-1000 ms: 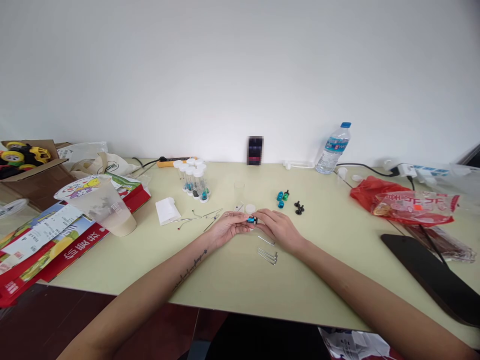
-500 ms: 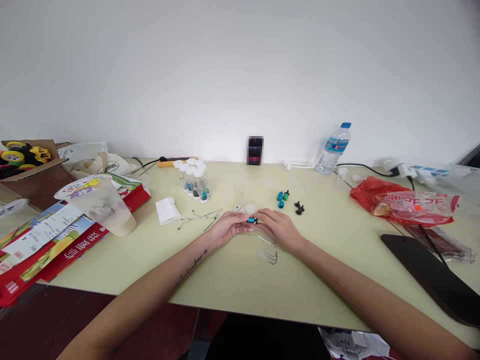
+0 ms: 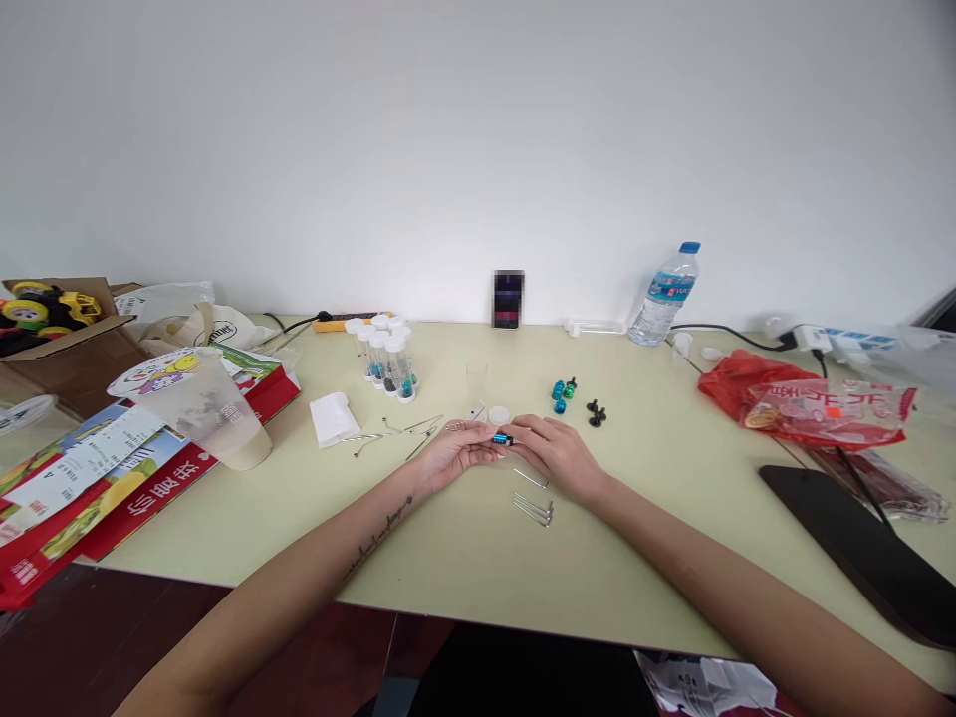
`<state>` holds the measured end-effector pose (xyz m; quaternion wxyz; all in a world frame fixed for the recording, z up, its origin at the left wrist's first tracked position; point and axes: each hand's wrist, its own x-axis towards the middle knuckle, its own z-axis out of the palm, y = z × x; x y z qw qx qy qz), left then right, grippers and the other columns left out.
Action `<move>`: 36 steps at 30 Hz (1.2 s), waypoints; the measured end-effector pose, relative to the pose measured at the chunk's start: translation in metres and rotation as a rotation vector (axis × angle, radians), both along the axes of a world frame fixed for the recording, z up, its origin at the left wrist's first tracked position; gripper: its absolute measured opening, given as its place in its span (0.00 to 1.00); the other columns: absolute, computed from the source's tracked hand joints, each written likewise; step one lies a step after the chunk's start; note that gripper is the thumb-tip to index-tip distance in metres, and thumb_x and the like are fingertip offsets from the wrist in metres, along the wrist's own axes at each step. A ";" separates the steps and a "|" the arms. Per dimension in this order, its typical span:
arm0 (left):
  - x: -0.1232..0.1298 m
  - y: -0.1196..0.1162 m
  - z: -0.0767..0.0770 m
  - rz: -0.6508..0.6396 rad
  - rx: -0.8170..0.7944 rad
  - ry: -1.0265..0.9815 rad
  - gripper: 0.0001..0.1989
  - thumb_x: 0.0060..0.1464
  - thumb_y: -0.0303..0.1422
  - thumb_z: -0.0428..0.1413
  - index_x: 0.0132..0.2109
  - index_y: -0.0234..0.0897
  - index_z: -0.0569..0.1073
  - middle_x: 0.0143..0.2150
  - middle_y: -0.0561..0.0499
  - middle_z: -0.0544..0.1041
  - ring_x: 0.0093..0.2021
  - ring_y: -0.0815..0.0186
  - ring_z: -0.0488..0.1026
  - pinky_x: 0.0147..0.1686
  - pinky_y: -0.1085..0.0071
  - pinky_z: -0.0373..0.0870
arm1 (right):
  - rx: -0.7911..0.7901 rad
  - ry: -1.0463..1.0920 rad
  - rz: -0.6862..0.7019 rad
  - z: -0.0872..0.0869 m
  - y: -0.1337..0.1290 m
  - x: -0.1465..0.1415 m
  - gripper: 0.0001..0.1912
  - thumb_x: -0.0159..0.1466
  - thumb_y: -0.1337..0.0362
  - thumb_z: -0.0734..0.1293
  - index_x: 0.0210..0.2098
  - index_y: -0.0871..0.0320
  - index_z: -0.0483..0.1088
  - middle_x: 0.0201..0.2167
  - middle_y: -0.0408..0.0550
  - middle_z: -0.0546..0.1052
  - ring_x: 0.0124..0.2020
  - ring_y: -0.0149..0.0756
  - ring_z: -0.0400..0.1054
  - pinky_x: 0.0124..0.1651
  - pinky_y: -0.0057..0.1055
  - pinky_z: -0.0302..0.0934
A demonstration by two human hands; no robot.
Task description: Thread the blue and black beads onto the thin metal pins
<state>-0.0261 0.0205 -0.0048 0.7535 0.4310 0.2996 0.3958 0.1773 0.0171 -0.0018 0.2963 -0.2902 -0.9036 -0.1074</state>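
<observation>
Between my two hands is a small blue and black piece [image 3: 501, 439]. My left hand [image 3: 463, 453] pinches its blue end, while the fingertips of my right hand [image 3: 553, 456] close on its black end. Just behind the hands lie a white round cap [image 3: 499, 414] and a clear open tube [image 3: 476, 378]. Bent metal rods [image 3: 533, 510] rest in front of my right hand. Thin metal pieces [image 3: 422, 426] lie beyond my left wrist. Several blue and green parts [image 3: 560, 398] and black parts [image 3: 597, 414] sit behind my right hand.
Capped clear tubes [image 3: 388, 363] stand at the back left, near a white paper packet [image 3: 333, 420]. A cup [image 3: 231, 428] leans on a red box at the left. A phone [image 3: 508, 299] and a water bottle [image 3: 666, 296] are by the wall; a red bag [image 3: 792, 398] is at the right.
</observation>
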 end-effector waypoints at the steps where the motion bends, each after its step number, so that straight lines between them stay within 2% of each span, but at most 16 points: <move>1: 0.000 0.000 0.000 0.000 0.000 0.001 0.12 0.46 0.33 0.61 0.36 0.27 0.75 0.30 0.43 0.78 0.30 0.69 0.74 0.35 0.76 0.69 | 0.001 0.000 0.000 0.000 0.000 0.000 0.12 0.68 0.65 0.55 0.49 0.55 0.64 0.41 0.50 0.73 0.35 0.31 0.69 0.36 0.29 0.60; 11: 0.000 -0.001 0.000 0.005 -0.015 0.008 0.12 0.47 0.33 0.61 0.37 0.27 0.76 0.31 0.43 0.78 0.28 0.70 0.74 0.34 0.75 0.69 | -0.009 -0.001 -0.021 -0.001 0.000 -0.001 0.13 0.68 0.62 0.55 0.49 0.58 0.64 0.42 0.52 0.74 0.36 0.34 0.70 0.36 0.31 0.62; 18: 0.000 -0.001 0.000 0.006 -0.010 0.002 0.12 0.46 0.33 0.61 0.36 0.28 0.76 0.31 0.43 0.79 0.31 0.69 0.74 0.36 0.75 0.69 | -0.031 0.000 -0.017 0.001 -0.001 -0.001 0.12 0.68 0.62 0.55 0.47 0.58 0.65 0.41 0.52 0.74 0.35 0.34 0.70 0.35 0.31 0.61; 36: 0.000 -0.001 0.000 0.005 -0.009 0.001 0.11 0.46 0.33 0.61 0.36 0.27 0.75 0.30 0.43 0.78 0.29 0.70 0.74 0.35 0.75 0.69 | -0.024 -0.011 -0.030 0.001 -0.001 -0.002 0.13 0.69 0.62 0.55 0.47 0.57 0.65 0.41 0.51 0.74 0.34 0.33 0.70 0.35 0.30 0.61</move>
